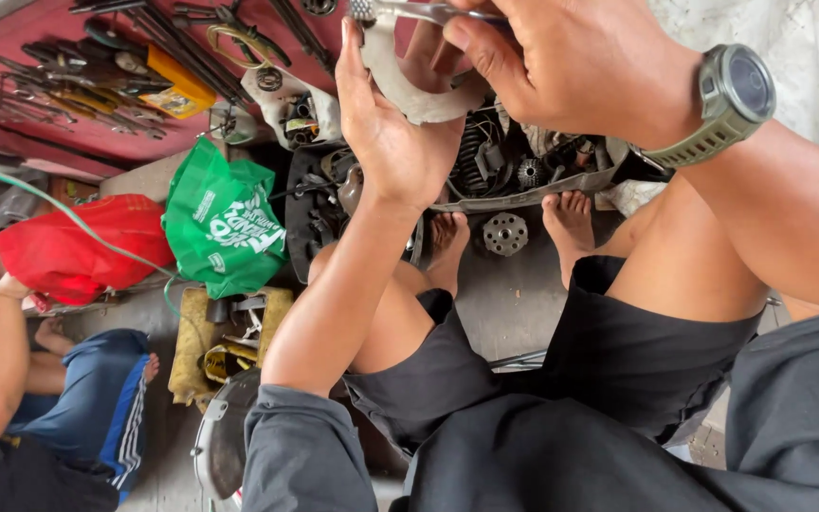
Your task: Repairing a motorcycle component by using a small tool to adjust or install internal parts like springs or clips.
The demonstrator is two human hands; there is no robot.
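My left hand (392, 133) holds up a curved grey metal engine part (408, 93), with its fingers behind the piece. My right hand (561, 59), with a green wristwatch (724, 102) on the wrist, grips a slim metal tool (419, 11) against the top of that part. Both hands hover above an opened engine (485, 156) with gears and wiring. My bare feet (569, 220) rest on the floor next to a round toothed gear (505, 233). My knees are bent in black shorts.
A red tray (40, 104) of wrenches and screwdrivers lies at the upper left. A green bag (225, 223) and a red bag (73, 248) sit beside it. Another person (11, 379) in blue shorts squats at the left. A round metal cover (220, 446) lies below.
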